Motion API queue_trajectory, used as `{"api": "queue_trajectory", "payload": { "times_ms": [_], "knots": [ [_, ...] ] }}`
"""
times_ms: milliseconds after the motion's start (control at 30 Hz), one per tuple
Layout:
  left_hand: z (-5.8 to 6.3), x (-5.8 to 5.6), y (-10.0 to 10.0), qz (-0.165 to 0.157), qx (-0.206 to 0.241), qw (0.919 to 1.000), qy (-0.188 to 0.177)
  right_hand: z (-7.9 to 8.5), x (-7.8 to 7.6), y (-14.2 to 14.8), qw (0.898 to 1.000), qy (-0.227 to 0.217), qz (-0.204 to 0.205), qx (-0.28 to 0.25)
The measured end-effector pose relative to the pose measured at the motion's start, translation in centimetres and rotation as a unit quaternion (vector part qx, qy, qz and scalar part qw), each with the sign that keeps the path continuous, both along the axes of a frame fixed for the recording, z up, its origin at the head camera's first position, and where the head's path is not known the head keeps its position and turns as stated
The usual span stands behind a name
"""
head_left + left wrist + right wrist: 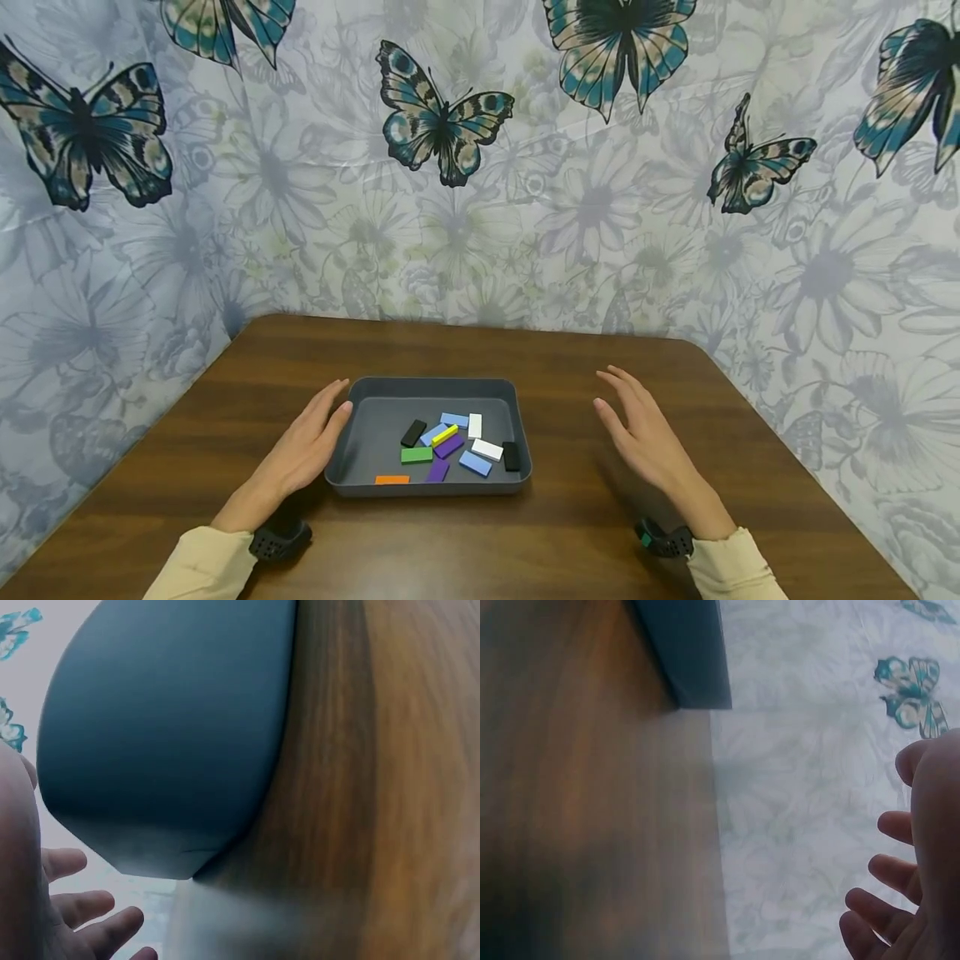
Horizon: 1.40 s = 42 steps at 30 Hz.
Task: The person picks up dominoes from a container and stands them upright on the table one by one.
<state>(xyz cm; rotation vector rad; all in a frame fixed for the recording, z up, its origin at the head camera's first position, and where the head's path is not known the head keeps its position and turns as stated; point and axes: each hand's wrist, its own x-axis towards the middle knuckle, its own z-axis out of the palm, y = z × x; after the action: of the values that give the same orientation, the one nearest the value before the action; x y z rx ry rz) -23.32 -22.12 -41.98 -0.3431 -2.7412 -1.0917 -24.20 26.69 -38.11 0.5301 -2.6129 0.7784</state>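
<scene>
A shallow grey tray (427, 491) rests on the table, holding several small rectangular blocks. Among them are an orange block (392, 480), a green block (417, 456), a yellow block (445, 435) lying across others, a purple block (449, 445), a black block (413, 432), a white block (487, 450) and a blue block (476, 464). My left hand (303, 446) is beside the tray's left edge, fingers extended and holding nothing; the tray's outer wall (165, 712) fills much of the left wrist view. Apart from the tray, on its right, my right hand (648, 442) hovers with spread, relaxed fingers.
The brown wooden table (570, 533) has rounded far corners. Behind it hangs a pale floral cloth (495, 250) with printed butterflies. Dark bands, one a left wristband (281, 540) and one a right wristband (663, 540), sit at the cream sleeve cuffs.
</scene>
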Motion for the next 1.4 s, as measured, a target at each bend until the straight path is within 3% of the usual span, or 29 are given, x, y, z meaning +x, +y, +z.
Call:
{"api": "queue_trajectory", "payload": {
  "times_ms": [333,600,1000,1400],
  "knots": [
    [-0.7,-0.2,0.3,-0.020,0.030,0.9985,-0.041,1.5,-1.5,-3.5,0.999,-0.002,0.051,0.008],
    [-0.6,-0.3,0.2,-0.012,0.027,0.9954,-0.091,0.9,-2.8,-6.6,0.995,0.005,0.099,-0.005],
    [-0.9,-0.2,0.1,-0.014,0.033,0.9956,-0.086,-0.5,-4.1,-12.2,0.983,-0.021,0.183,-0.005],
    [-0.7,-0.5,-0.3,-0.009,0.025,0.9960,-0.086,-1.7,-4.8,-15.8,0.976,-0.081,0.200,0.037]
  ]
}}
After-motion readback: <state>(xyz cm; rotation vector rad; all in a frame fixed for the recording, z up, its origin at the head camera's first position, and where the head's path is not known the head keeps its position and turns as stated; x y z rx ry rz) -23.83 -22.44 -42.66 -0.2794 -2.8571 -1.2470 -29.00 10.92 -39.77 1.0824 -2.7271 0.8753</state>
